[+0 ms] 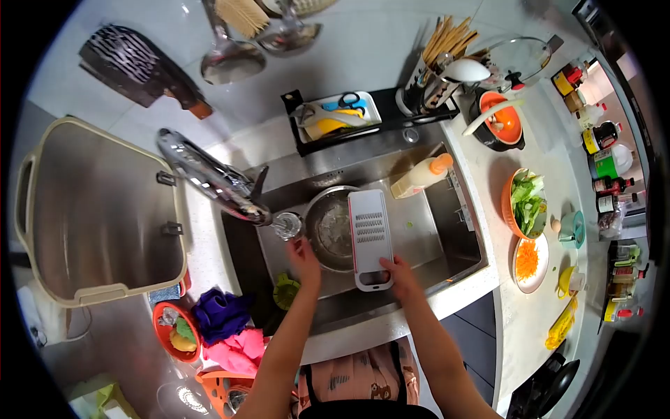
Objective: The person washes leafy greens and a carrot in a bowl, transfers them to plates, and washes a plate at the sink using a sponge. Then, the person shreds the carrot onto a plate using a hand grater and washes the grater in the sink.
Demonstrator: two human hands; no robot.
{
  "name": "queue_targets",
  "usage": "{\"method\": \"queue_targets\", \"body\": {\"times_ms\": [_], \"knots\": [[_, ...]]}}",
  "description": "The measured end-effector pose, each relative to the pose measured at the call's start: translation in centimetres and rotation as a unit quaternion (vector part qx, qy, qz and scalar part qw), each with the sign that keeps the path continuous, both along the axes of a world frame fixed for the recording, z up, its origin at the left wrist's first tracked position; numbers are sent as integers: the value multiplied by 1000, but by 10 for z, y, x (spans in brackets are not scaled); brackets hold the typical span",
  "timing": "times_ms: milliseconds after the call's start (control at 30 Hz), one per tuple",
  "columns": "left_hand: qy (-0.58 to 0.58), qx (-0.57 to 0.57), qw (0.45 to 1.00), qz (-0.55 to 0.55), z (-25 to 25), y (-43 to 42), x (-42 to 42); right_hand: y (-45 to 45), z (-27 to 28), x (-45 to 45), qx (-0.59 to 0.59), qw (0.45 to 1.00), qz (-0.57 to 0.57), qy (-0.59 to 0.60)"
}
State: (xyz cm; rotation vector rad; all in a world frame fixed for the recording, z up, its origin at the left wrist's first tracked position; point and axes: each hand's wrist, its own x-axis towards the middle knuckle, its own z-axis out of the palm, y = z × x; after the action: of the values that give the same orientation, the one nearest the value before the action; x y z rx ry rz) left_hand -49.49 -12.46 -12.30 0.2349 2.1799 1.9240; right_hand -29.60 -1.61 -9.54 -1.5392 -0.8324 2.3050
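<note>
My right hand (399,276) grips the handle end of a flat white grater (372,237), thumb on top, above the sink. The grater partly covers a round metal bowl (322,229) in the basin. My left hand (303,257) is raised at the bowl's left side, fingers stretched out toward a shiny round clear or metallic thing (287,225) under the faucet (209,171). Whether the fingers touch it I cannot tell. A small green strainer-like item (285,291) lies beside my left wrist.
A soap bottle (422,176) stands in the steel sink (436,248). On the right counter are a bowl of green leaves (527,202), a plate of shredded carrot (529,264) and a black pot (488,129). Purple cloth (222,311) lies left; a cleaver (143,66) hangs on the wall.
</note>
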Motion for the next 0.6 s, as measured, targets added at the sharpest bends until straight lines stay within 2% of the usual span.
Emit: {"method": "queue_targets", "body": {"times_ms": [67, 100, 167, 233, 267, 367, 400, 500, 600], "knots": [[84, 52, 994, 50, 25, -16, -25, -16, -5, -13, -58, 996, -34, 52], [204, 45, 976, 61, 61, -12, -39, -27, -11, -21, -75, 993, -52, 72], [247, 22, 968, 35, 105, -3, -75, -43, -12, -40, -109, 986, -81, 100], [304, -22, 947, -99, 97, 2, -122, -60, -10, -57, -143, 978, -106, 112], [-92, 54, 979, -174, 107, 6, -127, -67, -9, -63, -152, 975, -122, 110], [39, -156, 950, -267, 143, -6, -124, -71, -10, -77, -168, 968, -150, 110], [257, -140, 918, -268, 120, -17, -125, -71, -10, -79, -170, 968, -145, 114], [293, -29, 910, -292, 148, -24, -88, -71, -12, -85, -160, 974, -123, 103], [127, -17, 917, -378, 149, -22, -71, -71, -13, -85, -147, 979, -114, 80]]}}
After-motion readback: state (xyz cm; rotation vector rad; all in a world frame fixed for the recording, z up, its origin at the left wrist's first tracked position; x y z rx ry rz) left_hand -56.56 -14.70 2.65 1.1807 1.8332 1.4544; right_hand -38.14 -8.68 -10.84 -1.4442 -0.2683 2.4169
